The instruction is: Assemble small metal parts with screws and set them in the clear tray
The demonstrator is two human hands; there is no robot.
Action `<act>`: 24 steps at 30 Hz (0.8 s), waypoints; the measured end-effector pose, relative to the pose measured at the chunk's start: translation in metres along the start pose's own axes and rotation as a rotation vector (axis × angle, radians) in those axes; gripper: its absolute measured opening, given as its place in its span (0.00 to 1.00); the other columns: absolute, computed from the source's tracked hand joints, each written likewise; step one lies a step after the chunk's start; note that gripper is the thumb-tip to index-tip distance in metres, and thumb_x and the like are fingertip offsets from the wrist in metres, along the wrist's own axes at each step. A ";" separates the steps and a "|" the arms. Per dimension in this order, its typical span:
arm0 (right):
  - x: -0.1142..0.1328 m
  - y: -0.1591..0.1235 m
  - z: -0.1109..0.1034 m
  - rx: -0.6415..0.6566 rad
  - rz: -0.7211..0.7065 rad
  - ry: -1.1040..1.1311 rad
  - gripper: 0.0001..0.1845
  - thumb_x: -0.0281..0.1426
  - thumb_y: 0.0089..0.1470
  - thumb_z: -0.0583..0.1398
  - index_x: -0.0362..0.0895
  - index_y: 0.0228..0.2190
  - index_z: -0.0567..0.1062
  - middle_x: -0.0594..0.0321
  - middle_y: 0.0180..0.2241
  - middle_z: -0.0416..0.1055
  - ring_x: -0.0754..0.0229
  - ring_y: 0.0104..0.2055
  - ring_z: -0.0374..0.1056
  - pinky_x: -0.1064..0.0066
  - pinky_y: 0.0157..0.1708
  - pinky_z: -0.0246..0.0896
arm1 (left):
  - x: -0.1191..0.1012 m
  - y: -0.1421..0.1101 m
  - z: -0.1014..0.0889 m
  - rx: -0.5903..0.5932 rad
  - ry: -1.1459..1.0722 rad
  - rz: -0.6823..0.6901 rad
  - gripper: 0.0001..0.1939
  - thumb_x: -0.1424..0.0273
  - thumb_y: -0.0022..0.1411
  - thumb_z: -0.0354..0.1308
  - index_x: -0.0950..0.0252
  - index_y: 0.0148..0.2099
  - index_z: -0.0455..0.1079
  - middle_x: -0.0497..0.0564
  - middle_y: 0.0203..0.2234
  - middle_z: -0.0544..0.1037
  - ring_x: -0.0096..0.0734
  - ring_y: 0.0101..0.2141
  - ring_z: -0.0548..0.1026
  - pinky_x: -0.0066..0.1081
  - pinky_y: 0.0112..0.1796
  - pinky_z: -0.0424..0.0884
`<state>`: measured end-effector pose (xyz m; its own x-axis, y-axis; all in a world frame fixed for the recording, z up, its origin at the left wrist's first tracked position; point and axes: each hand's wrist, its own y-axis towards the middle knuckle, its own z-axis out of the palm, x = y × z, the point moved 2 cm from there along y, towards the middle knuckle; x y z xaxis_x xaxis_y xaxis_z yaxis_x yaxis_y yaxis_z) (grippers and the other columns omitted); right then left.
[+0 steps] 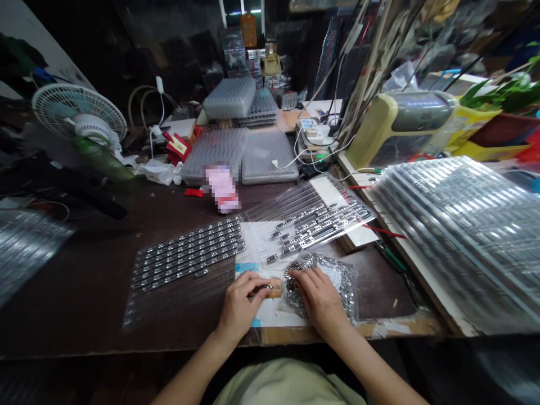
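Observation:
My left hand (239,304) pinches a small dark metal part (265,287) between thumb and fingers. Its tip is beside a small tan block (275,288) on a white sheet. My right hand (323,298) reaches over a clear bag (348,278) full of small shiny metal pieces. The fingers there are bent together among the pieces, and what they hold is hidden. Left of my hands, a clear ribbed plastic tray (169,301) carries rows of dark metal parts (189,250). Behind my hands, a second ribbed tray (270,211) holds similar parts (312,225), less evenly spread.
Stacked clear trays (459,225) occupy the right side, with green-handled pliers (392,259) beside them. More trays (270,157) stand at the back, near a blurred pink object (222,188). A white fan (80,115) is at the left, and a loose white cable (295,157) crosses behind.

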<state>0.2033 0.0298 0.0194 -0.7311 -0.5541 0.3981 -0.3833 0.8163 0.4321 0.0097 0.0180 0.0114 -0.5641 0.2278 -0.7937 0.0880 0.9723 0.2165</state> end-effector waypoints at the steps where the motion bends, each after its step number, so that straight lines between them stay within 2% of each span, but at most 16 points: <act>1: 0.000 0.000 0.000 -0.007 -0.007 0.010 0.12 0.25 0.60 0.50 0.44 0.42 0.71 0.59 0.34 0.72 0.59 0.36 0.64 0.67 0.37 0.59 | 0.001 -0.001 0.001 -0.002 0.014 0.018 0.07 0.71 0.59 0.58 0.61 0.39 0.76 0.51 0.32 0.76 0.32 0.35 0.75 0.30 0.38 0.72; 7: 0.001 0.000 0.001 0.017 -0.001 0.048 0.10 0.26 0.60 0.51 0.44 0.38 0.72 0.60 0.33 0.72 0.60 0.35 0.65 0.68 0.36 0.60 | 0.002 -0.002 0.005 0.019 0.118 0.072 0.07 0.71 0.59 0.59 0.60 0.39 0.76 0.51 0.31 0.75 0.31 0.34 0.74 0.30 0.37 0.72; 13: 0.005 0.005 -0.005 -0.018 0.053 -0.009 0.08 0.31 0.60 0.55 0.47 0.34 0.75 0.61 0.36 0.74 0.60 0.37 0.65 0.67 0.38 0.55 | -0.003 -0.002 0.005 0.034 0.136 0.058 0.07 0.71 0.60 0.58 0.60 0.39 0.76 0.51 0.31 0.75 0.32 0.34 0.74 0.31 0.37 0.72; 15: 0.010 0.008 -0.004 -0.013 0.084 -0.023 0.08 0.31 0.59 0.56 0.47 0.32 0.75 0.63 0.33 0.74 0.61 0.35 0.65 0.68 0.36 0.53 | -0.003 -0.001 0.003 0.009 0.081 0.041 0.06 0.71 0.60 0.57 0.61 0.38 0.75 0.51 0.31 0.75 0.33 0.34 0.74 0.31 0.37 0.72; 17: 0.017 0.012 0.002 0.018 0.093 -0.007 0.07 0.32 0.58 0.58 0.48 0.31 0.76 0.64 0.29 0.74 0.62 0.34 0.64 0.68 0.34 0.51 | 0.000 0.000 -0.001 -0.063 0.012 0.004 0.06 0.70 0.60 0.56 0.62 0.37 0.75 0.51 0.32 0.75 0.33 0.35 0.74 0.31 0.37 0.72; 20: 0.027 0.017 0.014 0.039 0.104 0.015 0.05 0.34 0.55 0.61 0.50 0.29 0.77 0.66 0.30 0.73 0.61 0.34 0.62 0.67 0.34 0.49 | 0.006 0.002 -0.008 -0.161 -0.068 -0.053 0.07 0.68 0.61 0.55 0.63 0.37 0.74 0.52 0.33 0.75 0.33 0.36 0.74 0.29 0.36 0.72; 24: 0.033 0.019 0.024 0.031 0.121 0.018 0.02 0.33 0.51 0.64 0.53 0.30 0.78 0.67 0.32 0.72 0.60 0.35 0.59 0.65 0.34 0.46 | 0.009 0.003 -0.012 -0.140 -0.118 -0.083 0.08 0.67 0.61 0.55 0.64 0.37 0.74 0.52 0.33 0.75 0.32 0.34 0.74 0.27 0.33 0.71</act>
<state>0.1581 0.0304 0.0212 -0.7630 -0.4536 0.4605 -0.3100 0.8819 0.3552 -0.0044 0.0225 0.0118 -0.4636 0.1592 -0.8716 -0.0749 0.9732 0.2176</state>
